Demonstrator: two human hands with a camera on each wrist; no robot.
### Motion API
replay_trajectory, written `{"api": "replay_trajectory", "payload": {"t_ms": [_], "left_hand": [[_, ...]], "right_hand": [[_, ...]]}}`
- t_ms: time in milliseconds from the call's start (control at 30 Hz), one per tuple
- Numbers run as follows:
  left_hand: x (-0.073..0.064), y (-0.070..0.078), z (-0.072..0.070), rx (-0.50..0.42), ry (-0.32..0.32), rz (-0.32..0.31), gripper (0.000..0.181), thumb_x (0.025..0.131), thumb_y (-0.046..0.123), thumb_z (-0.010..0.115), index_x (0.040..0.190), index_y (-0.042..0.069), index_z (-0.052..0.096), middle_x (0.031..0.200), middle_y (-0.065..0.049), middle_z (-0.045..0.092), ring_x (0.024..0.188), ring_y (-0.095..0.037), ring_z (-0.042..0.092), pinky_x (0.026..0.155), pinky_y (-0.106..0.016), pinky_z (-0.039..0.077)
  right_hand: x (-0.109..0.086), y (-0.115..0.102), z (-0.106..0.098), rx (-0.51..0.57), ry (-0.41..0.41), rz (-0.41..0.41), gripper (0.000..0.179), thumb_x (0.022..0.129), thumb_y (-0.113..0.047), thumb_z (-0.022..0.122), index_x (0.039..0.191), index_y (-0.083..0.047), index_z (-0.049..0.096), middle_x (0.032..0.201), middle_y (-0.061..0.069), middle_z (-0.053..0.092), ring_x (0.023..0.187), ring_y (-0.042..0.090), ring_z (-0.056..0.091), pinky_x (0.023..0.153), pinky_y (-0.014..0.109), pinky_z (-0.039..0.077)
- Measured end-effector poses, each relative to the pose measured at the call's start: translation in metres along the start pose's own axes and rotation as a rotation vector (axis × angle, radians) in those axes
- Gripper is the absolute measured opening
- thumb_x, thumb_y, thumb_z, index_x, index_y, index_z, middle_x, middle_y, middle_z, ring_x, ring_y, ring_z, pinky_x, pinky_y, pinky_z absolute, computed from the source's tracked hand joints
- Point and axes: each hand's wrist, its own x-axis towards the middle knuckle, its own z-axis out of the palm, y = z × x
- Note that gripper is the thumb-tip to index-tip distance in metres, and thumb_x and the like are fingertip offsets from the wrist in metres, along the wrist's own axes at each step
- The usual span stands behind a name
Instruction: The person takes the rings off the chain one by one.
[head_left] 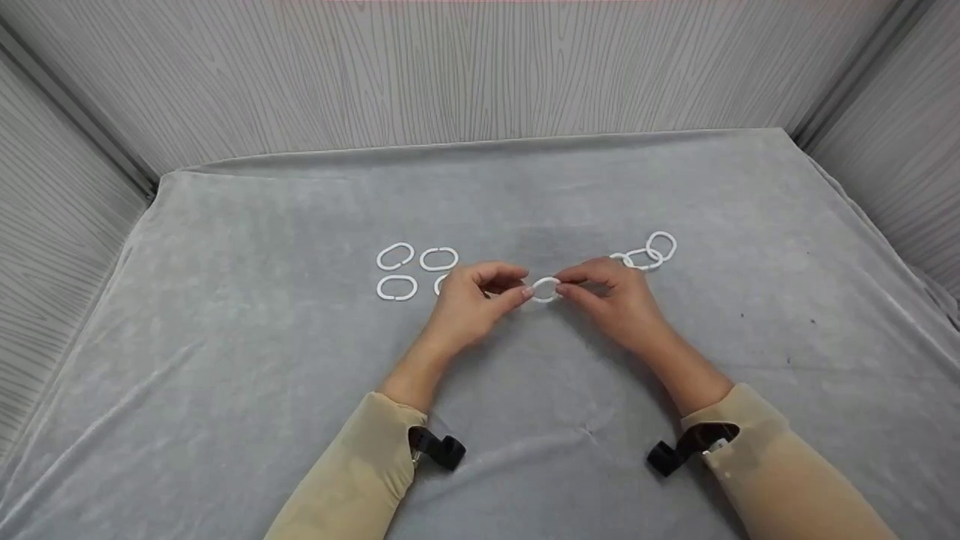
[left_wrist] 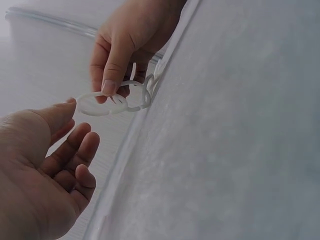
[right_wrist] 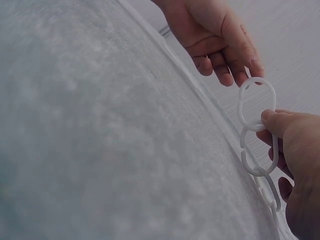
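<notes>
Between thumb and forefinger my left hand (head_left: 466,304) pinches one end of a white oval plastic chain link (head_left: 544,301); its other fingers are loosely curled. My right hand (head_left: 621,304) pinches the opposite end, where a second link (right_wrist: 276,150) hooks through it in the right wrist view. From there a short chain (head_left: 673,246) of white links runs past the right hand, its far end lying on the cloth. A narrow gap shows in the second link's side. Part of the chain is hidden behind the right hand in the head view.
Several loose white links (head_left: 380,288) lie on the grey cloth (head_left: 247,337) left of the hands, one partly covered by the left hand. Wood-grained panels (head_left: 480,75) stand behind and beside the table. Black wrist cameras (head_left: 448,452) are strapped at both sleeves.
</notes>
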Motion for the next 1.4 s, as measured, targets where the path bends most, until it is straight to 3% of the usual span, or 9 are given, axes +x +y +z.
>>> {"api": "replay_trajectory", "payload": {"t_ms": [333, 633, 1067, 1400], "left_hand": [[-0.001, -0.007, 0.003, -0.043, -0.027, 0.010, 0.021, 0.092, 0.011, 0.084, 0.111, 0.002, 0.081, 0.094, -0.005, 0.078, 0.079, -0.011, 0.067, 0.070, -0.023, 0.053], [0.000, -0.011, 0.005, -0.051, -0.034, 0.021, 0.020, 0.093, 0.008, 0.082, 0.112, 0.002, 0.080, 0.089, -0.004, 0.076, 0.076, -0.009, 0.064, 0.069, -0.023, 0.051], [0.001, -0.013, 0.005, -0.022, -0.032, 0.022, 0.021, 0.094, 0.003, 0.077, 0.115, 0.002, 0.079, 0.087, -0.003, 0.076, 0.073, -0.008, 0.061, 0.068, -0.022, 0.048], [0.001, -0.014, 0.005, -0.039, 0.013, 0.004, 0.020, 0.094, 0.003, 0.077, 0.114, 0.002, 0.080, 0.086, -0.003, 0.075, 0.074, -0.009, 0.062, 0.069, -0.022, 0.049]], "right_hand": [[0.000, 0.001, 0.001, 0.001, -0.011, -0.009, 0.016, 0.091, -0.011, 0.085, 0.107, -0.010, 0.085, 0.101, -0.003, 0.079, 0.098, 0.019, 0.070, 0.090, 0.025, 0.050], [0.001, 0.001, 0.000, 0.008, -0.019, -0.019, 0.016, 0.091, -0.011, 0.085, 0.107, -0.010, 0.085, 0.102, -0.003, 0.079, 0.099, 0.018, 0.071, 0.090, 0.024, 0.051], [0.001, 0.001, 0.001, -0.013, -0.031, 0.023, 0.018, 0.091, -0.011, 0.085, 0.109, -0.009, 0.084, 0.104, 0.000, 0.080, 0.102, 0.019, 0.071, 0.092, 0.029, 0.052], [0.000, 0.001, 0.001, -0.030, -0.016, 0.070, 0.022, 0.090, -0.011, 0.086, 0.112, -0.008, 0.083, 0.105, 0.002, 0.079, 0.105, 0.024, 0.071, 0.094, 0.045, 0.053]]}}
